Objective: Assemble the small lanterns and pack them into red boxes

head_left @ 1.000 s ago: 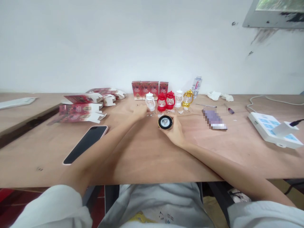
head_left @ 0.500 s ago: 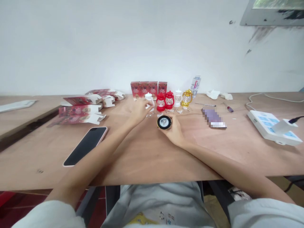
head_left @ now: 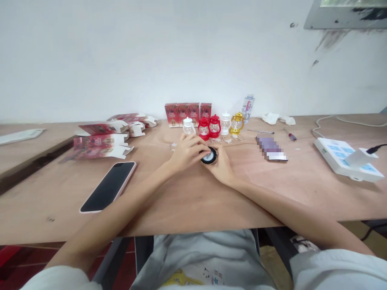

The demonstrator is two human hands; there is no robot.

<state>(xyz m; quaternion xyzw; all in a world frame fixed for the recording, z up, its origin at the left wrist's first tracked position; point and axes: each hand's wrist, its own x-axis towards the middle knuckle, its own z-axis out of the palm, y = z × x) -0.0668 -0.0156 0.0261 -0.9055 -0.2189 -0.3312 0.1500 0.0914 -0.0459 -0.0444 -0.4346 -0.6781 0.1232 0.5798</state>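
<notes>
My right hand (head_left: 223, 166) is wrapped round a small gold-rimmed lantern (head_left: 213, 156), its round base turned up toward me. That base shows a black ring with a pale, silvery middle. From the left, my left hand (head_left: 190, 151) reaches over it with fingers bent together, fingertips at the middle of the base. Whatever those fingers pinch is too small or hidden to see. Just beyond stand a white lantern (head_left: 189, 126), two red lanterns (head_left: 215, 127), another white lantern (head_left: 225, 124) and a gold lantern (head_left: 236, 124). Small clear and silvery bits (head_left: 229, 141) lie before them.
Red boxes (head_left: 182, 114) stand by the wall; flattened cartons (head_left: 99, 146) lie left. A black-screened phone (head_left: 109, 187) rests near my left forearm. Rightward are another phone (head_left: 270, 148), a screwdriver (head_left: 292, 136), tissues (head_left: 271, 118), a bottle (head_left: 248, 108) and a power strip (head_left: 347, 159).
My left hand has come back from the small bits near the white lantern, rightward and toward me, onto the upturned base. My right hand keeps the lantern in the same spot.
</notes>
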